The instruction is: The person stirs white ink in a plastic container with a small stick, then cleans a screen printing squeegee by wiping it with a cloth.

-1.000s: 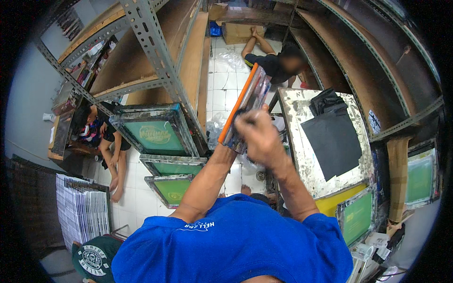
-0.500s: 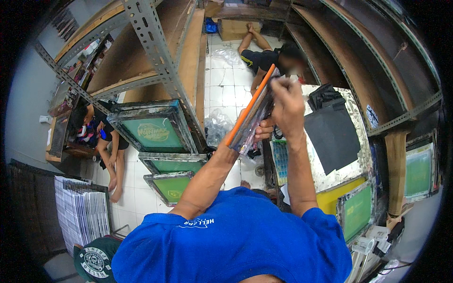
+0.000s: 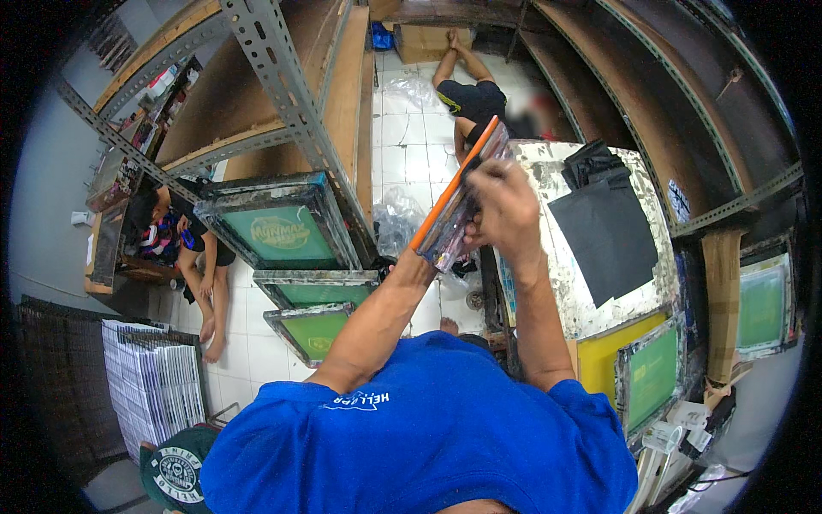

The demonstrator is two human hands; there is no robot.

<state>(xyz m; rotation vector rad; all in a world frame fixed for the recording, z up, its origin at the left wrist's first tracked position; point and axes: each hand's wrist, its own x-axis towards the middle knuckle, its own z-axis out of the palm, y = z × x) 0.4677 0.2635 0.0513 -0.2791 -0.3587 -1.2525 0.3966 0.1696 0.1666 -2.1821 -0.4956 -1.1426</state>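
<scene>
A squeegee (image 3: 454, 195) with a long orange blade edge and a glossy, ink-smeared body slants up in front of my chest. My left hand (image 3: 472, 234) grips it from below; most of that hand is hidden behind the body, with some fingertips showing at its right side. Over the squeegee's upper right part is my right hand (image 3: 512, 212), its fingers curled together and blurred by motion. Whether something small is pinched in those fingers cannot be made out.
To the right stands a paint-stained white table (image 3: 539, 184) with black sheets (image 3: 604, 236) on it. Framed printing screens (image 3: 282, 231) lean at left under a metal shelf (image 3: 278, 86). One person (image 3: 475, 101) lies on the tiled floor ahead; another person (image 3: 205, 248) sits at far left.
My right hand has shifted slightly down and left along the squeegee. The squeegee stays at nearly the same slant. The person ahead has moved, with the head lower behind the table.
</scene>
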